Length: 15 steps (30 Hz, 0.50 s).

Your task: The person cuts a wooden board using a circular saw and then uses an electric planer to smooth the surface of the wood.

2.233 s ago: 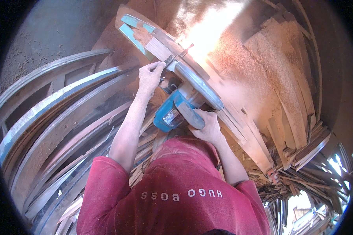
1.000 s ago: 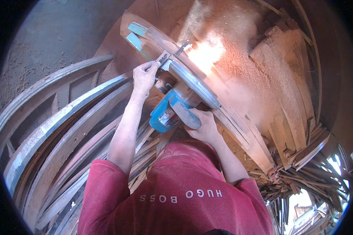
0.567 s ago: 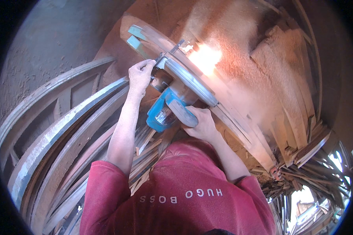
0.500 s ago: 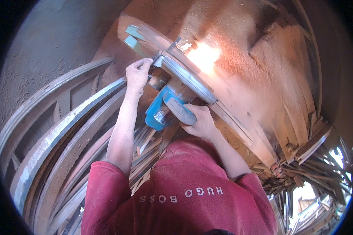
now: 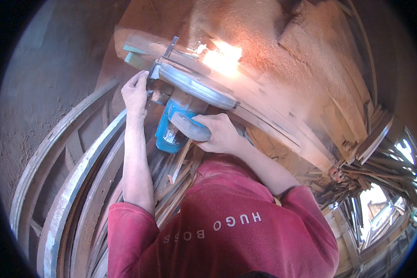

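A blue circular saw (image 5: 171, 118) with a silver blade guard (image 5: 197, 87) rests on a long wooden plank (image 5: 282, 135) that runs from far left to near right. My right hand (image 5: 220, 133) is wrapped round the saw's rear handle. At the front of the saw, my left hand (image 5: 135, 95) pinches the edge of its base with bent fingers, beside an upright metal guide bar (image 5: 171, 47). Two pale green pieces (image 5: 134, 56) lie at the plank's far end, just ahead of the saw. The blade is hidden beneath the guard.
Bright light (image 5: 222, 58) glares just beyond the saw. Sawdust covers wide boards (image 5: 319, 60) at the far right. Curved wooden frames (image 5: 55, 139) stand along the left. An orange clamp-like piece (image 5: 336, 173) sits at the plank's near end, by piled offcuts (image 5: 370, 178).
The saw, with both my hands on it, has moved along the plank toward its far left end, closer to the green pieces. The whole view has also shifted somewhat.
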### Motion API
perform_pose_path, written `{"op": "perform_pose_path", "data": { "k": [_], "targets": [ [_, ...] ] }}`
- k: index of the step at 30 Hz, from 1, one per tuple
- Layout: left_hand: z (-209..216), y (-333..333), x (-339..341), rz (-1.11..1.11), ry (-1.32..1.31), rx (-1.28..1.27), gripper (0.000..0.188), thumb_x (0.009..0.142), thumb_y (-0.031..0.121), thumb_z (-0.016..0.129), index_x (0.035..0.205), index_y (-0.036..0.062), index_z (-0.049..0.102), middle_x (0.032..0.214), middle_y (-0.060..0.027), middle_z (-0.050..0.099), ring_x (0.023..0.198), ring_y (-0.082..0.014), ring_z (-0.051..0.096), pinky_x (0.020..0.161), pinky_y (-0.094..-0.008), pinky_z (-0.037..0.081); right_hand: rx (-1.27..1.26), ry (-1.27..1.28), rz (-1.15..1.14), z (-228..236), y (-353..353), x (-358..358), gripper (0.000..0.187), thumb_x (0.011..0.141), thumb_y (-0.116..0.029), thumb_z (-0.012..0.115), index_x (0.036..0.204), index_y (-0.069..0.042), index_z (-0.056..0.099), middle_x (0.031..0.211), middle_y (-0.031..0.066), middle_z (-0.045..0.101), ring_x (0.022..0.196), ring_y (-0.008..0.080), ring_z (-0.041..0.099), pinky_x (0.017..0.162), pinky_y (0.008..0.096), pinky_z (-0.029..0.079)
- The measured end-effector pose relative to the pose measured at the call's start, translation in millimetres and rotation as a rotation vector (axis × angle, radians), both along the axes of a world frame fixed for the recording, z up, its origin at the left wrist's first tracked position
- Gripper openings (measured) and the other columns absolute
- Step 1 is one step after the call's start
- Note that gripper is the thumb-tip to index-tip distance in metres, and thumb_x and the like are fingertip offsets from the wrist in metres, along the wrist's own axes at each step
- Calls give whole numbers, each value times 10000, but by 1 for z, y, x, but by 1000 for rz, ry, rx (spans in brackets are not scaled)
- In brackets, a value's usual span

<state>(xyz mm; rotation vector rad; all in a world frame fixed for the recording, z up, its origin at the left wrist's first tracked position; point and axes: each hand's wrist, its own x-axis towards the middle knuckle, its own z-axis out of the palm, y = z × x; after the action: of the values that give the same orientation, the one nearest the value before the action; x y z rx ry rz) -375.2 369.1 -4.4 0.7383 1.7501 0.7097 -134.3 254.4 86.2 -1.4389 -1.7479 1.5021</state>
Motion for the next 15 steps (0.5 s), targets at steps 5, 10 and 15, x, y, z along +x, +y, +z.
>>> {"op": "perform_pose_path", "data": {
  "k": [5, 10, 15],
  "targets": [
    [-8, 19, -19, 17, 17, 84, 344, 945, 179, 690, 1187, -65, 691, 1073, -95, 719, 931, -128, 647, 836, -266, 504, 72, 20, -5, 4, 23, -17, 452, 707, -212, 777, 1106, -59, 630, 856, 184, 671, 790, 381, 669, 692, 449, 544],
    [-19, 49, -77, -49, -7, 106, 321, 1023, 219, 593, 1192, -42, 674, 1022, -93, 720, 853, -138, 679, 736, -279, 547, 111, -8, 26, -10, 53, -64, 446, 711, -267, 769, 1084, -72, 623, 835, 176, 683, 765, 383, 674, 673, 478, 552],
    [46, 80, -135, 41, 244, 286, 343, 1010, 261, 626, 1217, -9, 664, 992, -77, 706, 785, -141, 664, 637, -270, 531, 329, 217, -38, -24, 84, -103, 328, 709, -238, 759, 997, -111, 666, 827, 159, 701, 751, 369, 680, 667, 467, 549]
  ]
}}
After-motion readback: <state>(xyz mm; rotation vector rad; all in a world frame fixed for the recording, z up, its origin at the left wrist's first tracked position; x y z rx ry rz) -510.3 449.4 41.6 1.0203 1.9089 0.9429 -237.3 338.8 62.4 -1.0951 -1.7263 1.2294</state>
